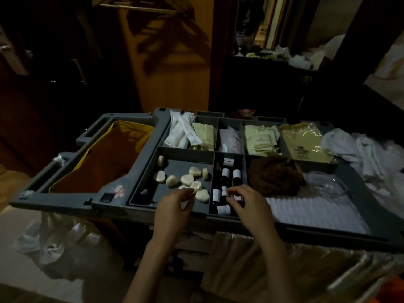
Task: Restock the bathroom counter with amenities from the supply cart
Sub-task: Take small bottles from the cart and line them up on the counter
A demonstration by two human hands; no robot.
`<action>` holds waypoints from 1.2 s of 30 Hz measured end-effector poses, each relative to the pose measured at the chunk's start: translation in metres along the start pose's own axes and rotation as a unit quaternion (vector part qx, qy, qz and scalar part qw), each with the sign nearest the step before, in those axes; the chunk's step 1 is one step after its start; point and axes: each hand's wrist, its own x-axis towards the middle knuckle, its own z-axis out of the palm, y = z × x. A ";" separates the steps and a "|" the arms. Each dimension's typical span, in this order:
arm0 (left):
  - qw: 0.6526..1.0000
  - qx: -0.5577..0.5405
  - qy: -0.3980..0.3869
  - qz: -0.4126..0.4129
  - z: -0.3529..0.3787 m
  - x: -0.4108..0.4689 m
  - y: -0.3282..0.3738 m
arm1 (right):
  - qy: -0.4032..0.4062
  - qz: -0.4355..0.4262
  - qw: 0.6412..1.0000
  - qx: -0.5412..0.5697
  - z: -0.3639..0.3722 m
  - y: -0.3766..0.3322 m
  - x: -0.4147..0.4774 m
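Observation:
The grey supply cart stands in front of me with a divided tray on top. Several pale wrapped soaps lie in the near-left compartment. My left hand hovers over that compartment's front edge and pinches one soap at its fingertips. Several small dark bottles with white labels fill the narrow middle compartment. My right hand reaches into it, fingers curled over a bottle; whether it grips is unclear.
Back compartments hold white wrapped sticks and pale yellow sachets. A brown cloth and a folded white towel lie to the right. A yellow-lined bag hangs open at the left. Crumpled white linen sits far right.

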 end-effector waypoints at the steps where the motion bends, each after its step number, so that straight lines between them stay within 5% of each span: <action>1: 1.000 0.001 -0.001 0.000 0.002 0.008 -0.002 | -0.009 -0.002 1.000 -0.005 0.002 0.005 0.010; 36: 0.985 0.065 -0.153 -0.047 0.022 0.036 -0.031 | -0.159 0.011 0.986 -0.042 0.027 0.027 0.075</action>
